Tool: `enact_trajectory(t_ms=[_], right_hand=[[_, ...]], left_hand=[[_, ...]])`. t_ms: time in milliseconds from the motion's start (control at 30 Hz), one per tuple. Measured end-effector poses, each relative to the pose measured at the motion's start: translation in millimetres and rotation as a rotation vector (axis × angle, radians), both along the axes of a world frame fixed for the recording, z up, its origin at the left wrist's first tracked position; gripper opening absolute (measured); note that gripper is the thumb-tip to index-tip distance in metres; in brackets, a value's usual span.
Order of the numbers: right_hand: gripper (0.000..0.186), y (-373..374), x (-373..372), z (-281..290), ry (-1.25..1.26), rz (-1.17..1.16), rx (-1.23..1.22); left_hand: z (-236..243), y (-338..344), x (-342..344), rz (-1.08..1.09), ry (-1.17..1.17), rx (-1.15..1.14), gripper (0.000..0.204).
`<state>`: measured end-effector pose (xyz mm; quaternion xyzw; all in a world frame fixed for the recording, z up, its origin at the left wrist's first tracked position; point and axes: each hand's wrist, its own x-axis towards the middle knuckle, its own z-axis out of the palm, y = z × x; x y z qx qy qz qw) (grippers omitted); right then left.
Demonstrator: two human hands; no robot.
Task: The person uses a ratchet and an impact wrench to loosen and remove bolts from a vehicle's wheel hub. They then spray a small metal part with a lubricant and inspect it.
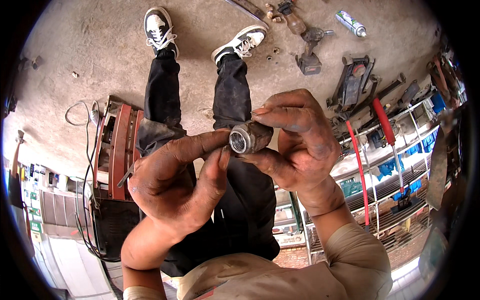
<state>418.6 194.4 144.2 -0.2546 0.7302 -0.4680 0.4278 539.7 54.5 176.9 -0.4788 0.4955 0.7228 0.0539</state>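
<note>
A dark, greasy metal nut (256, 136) is held up in front of me, its bright threaded bore turned toward the left. My right hand (306, 145) pinches the nut's body from the right, with the thumb below and the fingers above. From the other side, my left hand (172, 182) closes its thumb and forefinger on the rim at the threaded end. Both hands are smeared with dark grease. Fingers cover part of the nut's outer surface.
On the concrete floor lie a cordless impact wrench (310, 49), a spray can (351, 23) and several small metal pieces (270, 13). A floor jack (353, 82) stands at right, near a wire rack (395, 192) and red-handled bars (384, 120). Cables (90, 165) hang beside a red metal frame (120, 150) at left.
</note>
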Motion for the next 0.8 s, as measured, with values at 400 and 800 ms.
enact_trajectory(t_ms=[400, 800], right_hand=[[0.048, -0.4, -5.8, -2.0, 0.086, 0.083, 0.021], [0.047, 3.8, -8.2, -0.1, 0.021, 0.121, 0.081]], left_hand=[[-4.3, 5.6, 0.2, -0.174, -0.058, -0.270, 0.014], [-8.5, 6.3, -2.4, -0.254, -0.065, -0.314, 0.011]])
